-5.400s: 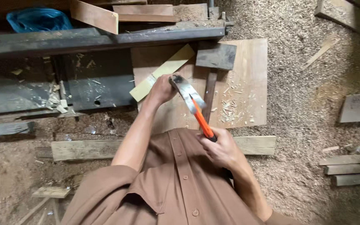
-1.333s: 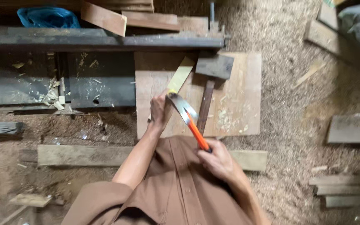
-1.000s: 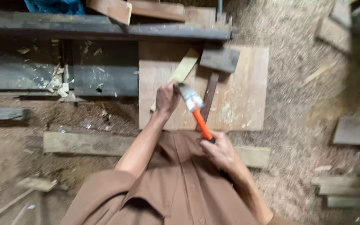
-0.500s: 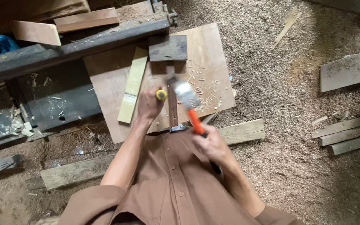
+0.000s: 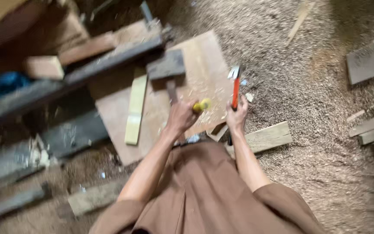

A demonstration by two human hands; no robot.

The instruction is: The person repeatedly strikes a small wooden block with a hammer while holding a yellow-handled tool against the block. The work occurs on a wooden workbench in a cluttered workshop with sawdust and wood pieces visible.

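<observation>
Gripping an orange-handled hammer (image 5: pixel 235 89) upright, our right hand (image 5: pixel 237 118) stays clenched round its handle, while our left hand (image 5: pixel 179 119) closes on a yellow-tipped tool (image 5: pixel 201 105) beside it. Both hover over the plywood board (image 5: pixel 204 71), where a pale strip (image 5: pixel 134 108) lies; sawdust (image 5: pixel 308 86) spreads all around

1. Whole shot is motion-blurred, so the sawdust floor (image 5: pixel 308 173) is just mush.
2. The left hand (image 5: pixel 179 118) covers most of the yellow-handled tool (image 5: pixel 201 105); can't tell what kind.
3. The right hand (image 5: pixel 237 117) hides the orange handle's (image 5: pixel 235 93) lower end, and the metal head is smeared.
4. The blue thing (image 5: pixel 1 84) is too blurry to identify.
</observation>
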